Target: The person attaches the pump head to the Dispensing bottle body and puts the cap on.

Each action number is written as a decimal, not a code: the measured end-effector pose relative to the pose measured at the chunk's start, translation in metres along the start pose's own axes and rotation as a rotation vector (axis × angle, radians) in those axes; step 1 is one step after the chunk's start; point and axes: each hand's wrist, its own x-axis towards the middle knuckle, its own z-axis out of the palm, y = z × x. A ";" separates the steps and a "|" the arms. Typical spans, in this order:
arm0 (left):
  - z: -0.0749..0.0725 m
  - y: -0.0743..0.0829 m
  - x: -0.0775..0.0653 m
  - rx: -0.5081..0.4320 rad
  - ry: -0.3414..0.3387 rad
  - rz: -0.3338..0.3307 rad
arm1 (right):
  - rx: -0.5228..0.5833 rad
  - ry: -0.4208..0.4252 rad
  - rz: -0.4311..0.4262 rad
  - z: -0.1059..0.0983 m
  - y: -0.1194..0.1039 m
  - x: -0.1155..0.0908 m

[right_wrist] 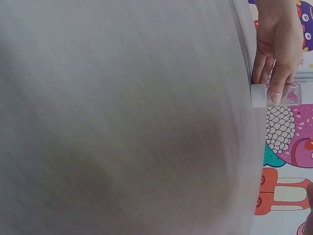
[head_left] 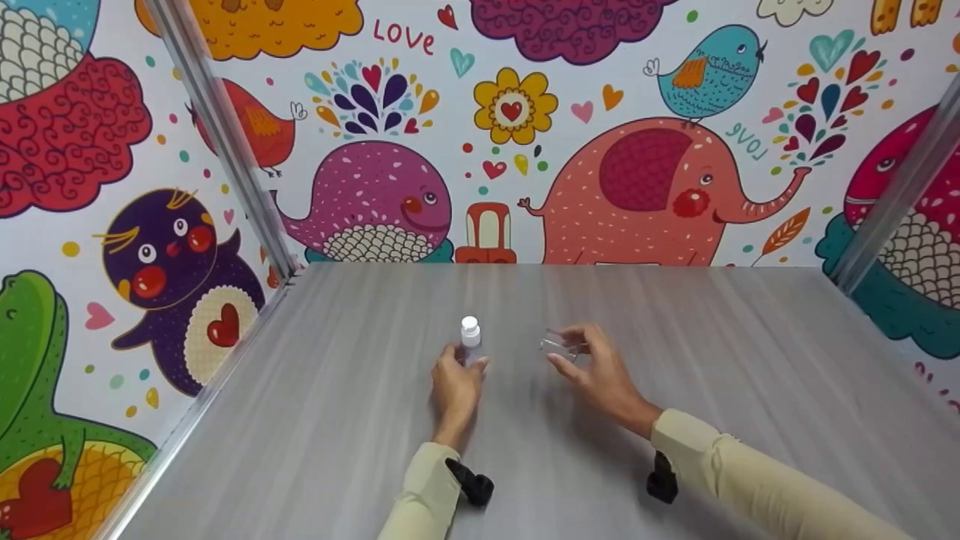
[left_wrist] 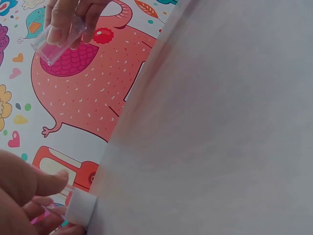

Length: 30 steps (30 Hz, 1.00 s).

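My left hand (head_left: 457,386) holds a small bottle (head_left: 471,335) upright near the middle of the table. The bottle has a white top, a see-through body and a white base (right_wrist: 259,95), with the thumb on one side and fingers on the other. Whether the base touches the table, I cannot tell. To its right, my right hand (head_left: 609,381) pinches a clear, cup-like plastic piece (left_wrist: 54,48) between thumb and fingers, tilted and raised above the table. The two pieces are apart. In the right wrist view only a sliver of the right hand (right_wrist: 309,208) shows.
A grey wood-grain table (head_left: 337,420) spreads under both hands. Behind and beside it stand walls printed with cartoon animals (head_left: 637,202). Metal posts (head_left: 225,135) rise at the table's back corners. Black wrist cameras (head_left: 471,482) hang by both sleeves.
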 end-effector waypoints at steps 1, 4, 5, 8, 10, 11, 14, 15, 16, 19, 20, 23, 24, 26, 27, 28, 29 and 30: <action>0.000 0.000 0.000 0.000 -0.001 -0.001 | 0.000 -0.006 0.008 0.000 0.000 0.000; 0.000 0.000 0.000 0.005 -0.005 -0.008 | -0.005 -0.019 0.019 0.001 0.000 0.000; 0.000 0.000 0.000 0.007 -0.007 -0.009 | -0.004 -0.022 0.022 0.001 0.000 0.000; -0.001 0.000 0.000 0.012 -0.006 -0.005 | -0.006 -0.036 0.021 0.002 -0.001 0.001; -0.001 0.000 0.000 0.011 -0.003 -0.001 | -0.010 -0.052 0.022 0.003 -0.001 0.001; -0.001 0.000 0.000 0.011 -0.001 0.001 | -0.010 -0.060 0.021 0.004 -0.001 0.001; -0.001 0.000 0.000 0.013 0.004 0.000 | 0.007 -0.079 0.022 0.005 -0.002 0.001; -0.001 -0.001 0.000 0.015 0.004 0.000 | 0.015 -0.082 0.027 0.005 -0.002 0.001; -0.001 -0.001 0.000 0.018 0.002 -0.001 | 0.022 -0.082 0.028 0.006 -0.002 0.001; -0.001 -0.001 0.000 0.019 -0.007 -0.015 | 0.017 -0.084 0.023 0.006 -0.004 0.001; -0.001 -0.001 0.000 0.019 -0.009 -0.018 | 0.010 -0.086 0.017 0.006 -0.004 0.001; -0.001 0.000 0.000 0.015 -0.013 -0.030 | -0.009 -0.085 -0.011 0.007 -0.006 0.002; -0.001 0.000 0.000 0.013 -0.013 -0.030 | -0.013 -0.085 -0.018 0.007 -0.006 0.002; -0.001 0.000 0.000 0.012 -0.007 -0.024 | -0.016 -0.086 -0.029 0.008 -0.007 0.003; -0.001 0.001 0.000 0.009 -0.006 -0.026 | -0.017 -0.085 -0.031 0.009 -0.008 0.004; -0.001 0.001 0.000 0.006 -0.005 -0.027 | -0.018 -0.084 -0.033 0.009 -0.009 0.004; -0.001 0.001 0.000 0.003 -0.002 -0.026 | -0.020 -0.084 -0.033 0.010 -0.010 0.005; -0.001 0.001 0.000 0.000 0.001 -0.027 | -0.025 -0.085 -0.032 0.010 -0.011 0.006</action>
